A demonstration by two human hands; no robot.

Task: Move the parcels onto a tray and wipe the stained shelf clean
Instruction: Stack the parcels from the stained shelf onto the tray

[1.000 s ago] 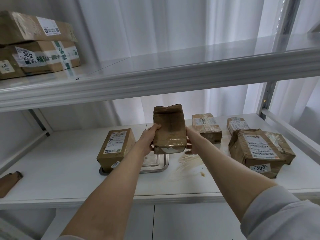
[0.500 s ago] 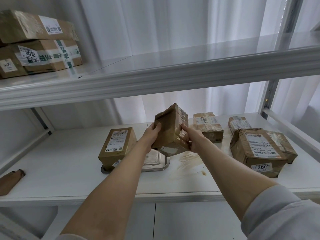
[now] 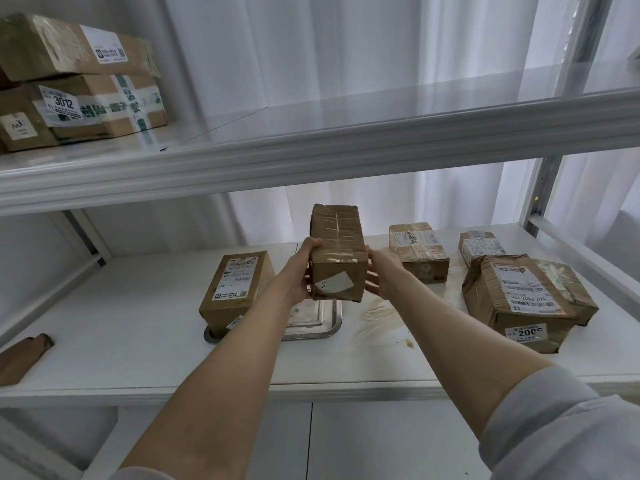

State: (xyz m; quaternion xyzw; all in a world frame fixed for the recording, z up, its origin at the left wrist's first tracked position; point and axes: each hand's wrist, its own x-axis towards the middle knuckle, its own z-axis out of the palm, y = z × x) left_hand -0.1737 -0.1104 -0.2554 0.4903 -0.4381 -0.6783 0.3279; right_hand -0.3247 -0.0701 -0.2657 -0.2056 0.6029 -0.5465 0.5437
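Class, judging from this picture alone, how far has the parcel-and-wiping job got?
Done: one labelled brown parcel rests on the metal tray. In hand: left hand and right hand hold a taped parcel above it. Left: three parcels and the brown stain.

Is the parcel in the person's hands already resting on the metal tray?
No. Both hands, left hand and right hand, hold the parcel in the air above the metal tray.

White shelf (image 3: 104, 341) bears tray (image 3: 329, 327); parcels (image 3: 519, 299); brown stain (image 3: 381, 317).
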